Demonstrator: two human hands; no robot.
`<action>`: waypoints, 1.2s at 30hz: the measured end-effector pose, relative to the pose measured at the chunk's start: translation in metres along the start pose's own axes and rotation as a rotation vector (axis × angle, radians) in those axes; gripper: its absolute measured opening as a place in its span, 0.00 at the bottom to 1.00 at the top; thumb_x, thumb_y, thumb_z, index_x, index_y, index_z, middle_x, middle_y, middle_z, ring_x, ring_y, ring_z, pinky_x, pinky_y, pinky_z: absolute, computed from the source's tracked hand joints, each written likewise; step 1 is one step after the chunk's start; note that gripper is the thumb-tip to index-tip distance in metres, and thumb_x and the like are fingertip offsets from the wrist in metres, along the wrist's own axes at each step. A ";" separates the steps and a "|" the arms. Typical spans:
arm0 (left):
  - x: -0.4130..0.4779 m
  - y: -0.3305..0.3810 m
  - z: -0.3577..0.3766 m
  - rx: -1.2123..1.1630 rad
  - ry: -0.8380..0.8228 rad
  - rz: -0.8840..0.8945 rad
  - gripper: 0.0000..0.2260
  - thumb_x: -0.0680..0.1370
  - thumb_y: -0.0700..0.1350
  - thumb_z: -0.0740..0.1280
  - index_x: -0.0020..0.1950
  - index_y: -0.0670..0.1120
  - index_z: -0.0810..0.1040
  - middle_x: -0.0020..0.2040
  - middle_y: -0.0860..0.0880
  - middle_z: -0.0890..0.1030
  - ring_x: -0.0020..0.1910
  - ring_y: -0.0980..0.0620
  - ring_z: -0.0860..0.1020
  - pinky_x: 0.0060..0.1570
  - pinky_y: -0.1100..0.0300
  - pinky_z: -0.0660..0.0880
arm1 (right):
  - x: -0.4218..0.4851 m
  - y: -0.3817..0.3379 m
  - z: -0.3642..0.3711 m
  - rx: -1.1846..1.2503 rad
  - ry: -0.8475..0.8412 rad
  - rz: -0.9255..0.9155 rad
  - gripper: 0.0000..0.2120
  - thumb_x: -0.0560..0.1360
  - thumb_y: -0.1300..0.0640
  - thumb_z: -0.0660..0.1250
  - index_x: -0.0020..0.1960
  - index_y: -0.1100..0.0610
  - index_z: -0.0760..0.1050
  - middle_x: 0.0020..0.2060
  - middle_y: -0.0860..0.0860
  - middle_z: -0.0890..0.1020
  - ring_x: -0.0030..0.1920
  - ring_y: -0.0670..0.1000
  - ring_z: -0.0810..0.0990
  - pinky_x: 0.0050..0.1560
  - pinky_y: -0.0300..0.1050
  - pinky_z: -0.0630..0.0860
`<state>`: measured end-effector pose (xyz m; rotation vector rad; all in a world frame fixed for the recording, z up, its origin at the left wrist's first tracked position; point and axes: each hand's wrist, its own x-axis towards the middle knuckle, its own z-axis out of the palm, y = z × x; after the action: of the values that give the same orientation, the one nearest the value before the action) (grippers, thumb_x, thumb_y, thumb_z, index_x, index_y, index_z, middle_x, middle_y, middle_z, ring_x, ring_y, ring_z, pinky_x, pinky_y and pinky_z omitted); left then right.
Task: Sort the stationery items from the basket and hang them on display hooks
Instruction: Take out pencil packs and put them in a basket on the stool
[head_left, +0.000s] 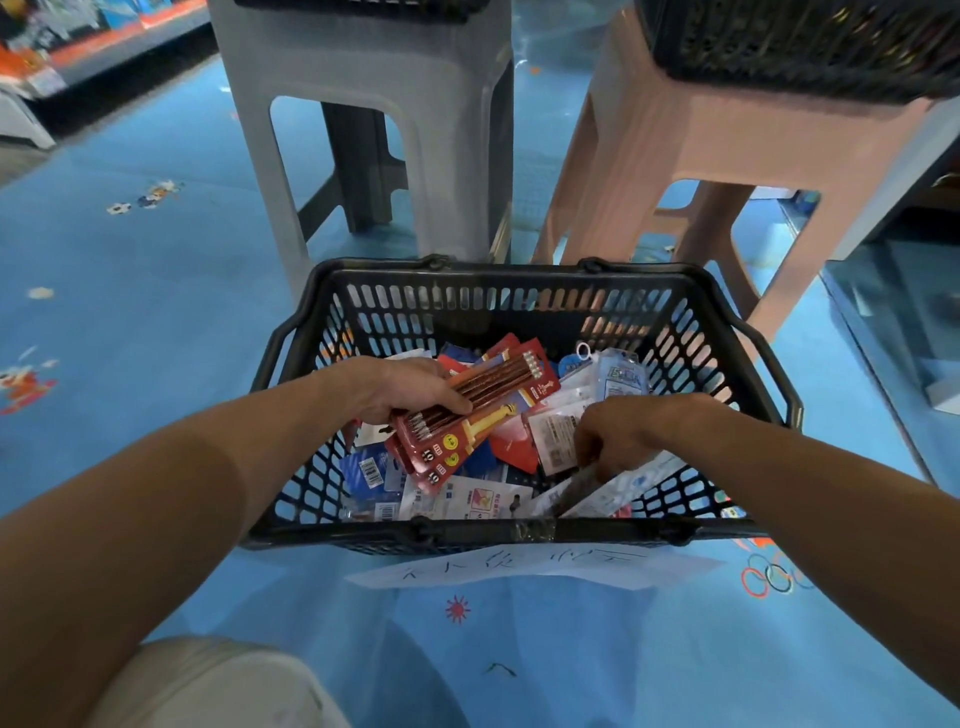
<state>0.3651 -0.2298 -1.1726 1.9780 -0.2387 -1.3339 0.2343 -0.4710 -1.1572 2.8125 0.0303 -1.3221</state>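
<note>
I see black plastic mesh basket (519, 531) on blue floor (156, 312). Left hand (400, 387) pinches stacked red pencil cards (470, 415), ten o'clock. Right hand (623, 434), four o'clock: fingers (586, 446) curled among clear plastic packets (631, 480), grip unclear. Risk, I judge: thumb-held stack fans, slips.

A black slotted plastic basket (519, 306) holds a jumble of white, blue and red carded packets (467, 499). The left hand (400, 387) grips two stacked red packs of brown pencils (483, 410) (slantwise, above the heap); the right hand (618, 436) pinches a clear plastic sleeve (623, 486).
</note>
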 end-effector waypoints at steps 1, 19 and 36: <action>0.001 0.000 0.000 0.009 -0.005 0.005 0.11 0.80 0.43 0.73 0.61 0.47 0.77 0.49 0.45 0.88 0.48 0.46 0.87 0.50 0.49 0.84 | 0.002 -0.001 0.001 -0.027 0.022 0.010 0.32 0.65 0.24 0.70 0.59 0.44 0.81 0.55 0.45 0.81 0.54 0.50 0.78 0.58 0.50 0.78; -0.007 0.001 0.000 -0.124 -0.122 0.053 0.20 0.78 0.40 0.69 0.69 0.47 0.71 0.59 0.38 0.85 0.59 0.37 0.84 0.62 0.39 0.79 | -0.037 -0.007 -0.022 -0.375 1.084 -0.383 0.12 0.74 0.70 0.69 0.56 0.62 0.77 0.51 0.56 0.78 0.46 0.56 0.78 0.41 0.47 0.78; -0.009 0.001 0.006 -0.400 -0.147 0.077 0.24 0.80 0.58 0.63 0.64 0.40 0.77 0.48 0.41 0.86 0.44 0.44 0.86 0.42 0.51 0.83 | -0.017 -0.015 -0.011 -0.486 0.910 -0.490 0.19 0.74 0.69 0.62 0.61 0.55 0.63 0.52 0.55 0.73 0.36 0.54 0.76 0.25 0.51 0.77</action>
<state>0.3561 -0.2285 -1.1661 1.5275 -0.1043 -1.3587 0.2310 -0.4559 -1.1371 2.7424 0.9441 0.0889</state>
